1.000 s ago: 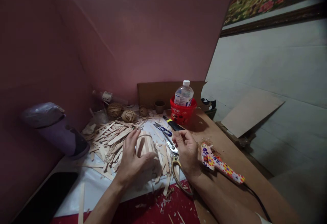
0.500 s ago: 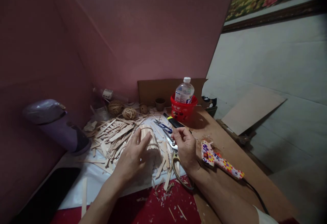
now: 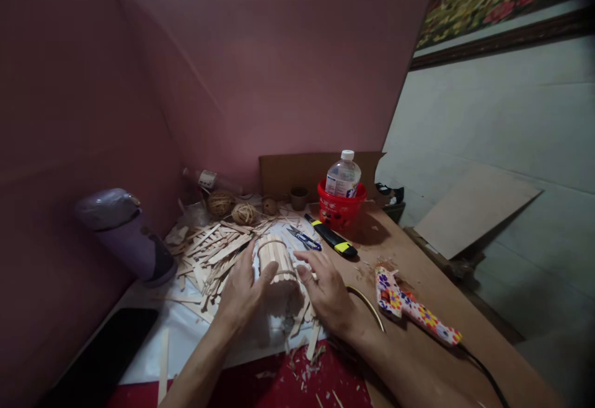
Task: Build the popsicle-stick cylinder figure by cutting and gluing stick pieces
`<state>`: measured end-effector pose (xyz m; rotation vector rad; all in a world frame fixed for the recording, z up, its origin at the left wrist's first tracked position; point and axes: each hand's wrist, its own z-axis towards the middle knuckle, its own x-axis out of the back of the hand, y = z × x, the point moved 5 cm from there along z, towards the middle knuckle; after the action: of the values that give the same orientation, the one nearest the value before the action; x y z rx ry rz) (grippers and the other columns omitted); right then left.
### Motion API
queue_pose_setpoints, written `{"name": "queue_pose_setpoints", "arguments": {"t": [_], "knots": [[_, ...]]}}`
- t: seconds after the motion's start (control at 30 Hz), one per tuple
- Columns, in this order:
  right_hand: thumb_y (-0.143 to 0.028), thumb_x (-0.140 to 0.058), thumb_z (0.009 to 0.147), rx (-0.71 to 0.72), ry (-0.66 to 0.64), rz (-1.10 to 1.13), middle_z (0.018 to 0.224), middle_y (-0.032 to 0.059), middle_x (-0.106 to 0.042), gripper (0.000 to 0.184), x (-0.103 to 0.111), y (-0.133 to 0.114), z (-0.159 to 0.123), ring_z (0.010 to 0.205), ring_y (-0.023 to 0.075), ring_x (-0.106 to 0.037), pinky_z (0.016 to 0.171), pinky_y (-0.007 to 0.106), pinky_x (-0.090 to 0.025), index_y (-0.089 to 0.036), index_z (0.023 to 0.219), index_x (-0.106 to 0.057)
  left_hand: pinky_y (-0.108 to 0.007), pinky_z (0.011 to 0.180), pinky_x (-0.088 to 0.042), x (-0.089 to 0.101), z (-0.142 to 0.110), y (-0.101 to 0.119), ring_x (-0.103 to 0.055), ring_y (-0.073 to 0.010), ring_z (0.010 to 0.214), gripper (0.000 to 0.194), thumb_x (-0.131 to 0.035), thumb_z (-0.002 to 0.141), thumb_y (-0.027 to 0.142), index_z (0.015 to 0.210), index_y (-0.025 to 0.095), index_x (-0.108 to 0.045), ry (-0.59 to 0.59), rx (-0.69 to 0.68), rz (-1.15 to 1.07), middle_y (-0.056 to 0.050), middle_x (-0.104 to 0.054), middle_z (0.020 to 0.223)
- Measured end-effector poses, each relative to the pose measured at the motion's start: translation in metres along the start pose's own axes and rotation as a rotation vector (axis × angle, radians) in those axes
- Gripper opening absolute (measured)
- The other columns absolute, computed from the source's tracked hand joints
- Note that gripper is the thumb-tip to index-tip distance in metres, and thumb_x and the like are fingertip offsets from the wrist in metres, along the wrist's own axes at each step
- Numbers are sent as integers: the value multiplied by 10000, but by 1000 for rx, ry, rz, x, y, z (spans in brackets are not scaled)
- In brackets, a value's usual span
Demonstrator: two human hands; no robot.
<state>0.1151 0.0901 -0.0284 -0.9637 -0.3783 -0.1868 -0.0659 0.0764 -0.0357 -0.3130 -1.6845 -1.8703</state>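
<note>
A small barrel of wooden craft sticks (image 3: 273, 254), ringed by thin bands, lies between both hands on the white sheet. My left hand (image 3: 242, 290) holds its left side, the thumb over the near part and the fingers along the far left. Close by the barrel's right side is my right hand (image 3: 329, 293), fingers apart and nothing visible in them; whether its fingertips touch the barrel is unclear. Scissors (image 3: 369, 306) lie partly hidden under the right hand, one gold handle loop showing. Blue thread snips (image 3: 305, 239) rest beyond that hand.
Loose craft sticks (image 3: 218, 250) pile up at left. A black-and-yellow utility knife (image 3: 332, 237), a red bucket (image 3: 341, 212) with a bottle (image 3: 344, 175), and a flowered glue gun (image 3: 411, 309) with its cord stand right. Twine balls (image 3: 244, 214) and a purple flask (image 3: 127, 237) lie behind and left.
My right hand has moved left from over the scissors to the barrel's right side, its pinched fingers now apart. The scissors have shifted right. The view has tilted slightly.
</note>
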Motion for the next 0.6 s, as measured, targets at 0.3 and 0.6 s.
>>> {"name": "queue_pose_setpoints", "arguments": {"t": [0.3, 0.6], "knots": [[-343, -380, 968, 18, -151, -39, 1075, 99, -624, 290, -11, -5, -3, 1045, 239, -544, 912, 373, -417, -182, 1115, -572, -411, 837, -490, -16, -5, -3, -610, -313, 1037, 804, -661, 716, 455, 1395, 157, -349, -18, 134, -458, -167, -611, 1194], [-409, -363, 964, -106, -103, 169, 1048, 82, -652, 321, -4, -4, -5, 976, 217, -601, 809, 314, -458, -197, 1063, -583, -425, 911, -464, -13, 8, -14, -539, -332, 1133, 1030, -800, 548, 339, 1413, 141, -277, 68, 45, -585, -197, -473, 1337]]}}
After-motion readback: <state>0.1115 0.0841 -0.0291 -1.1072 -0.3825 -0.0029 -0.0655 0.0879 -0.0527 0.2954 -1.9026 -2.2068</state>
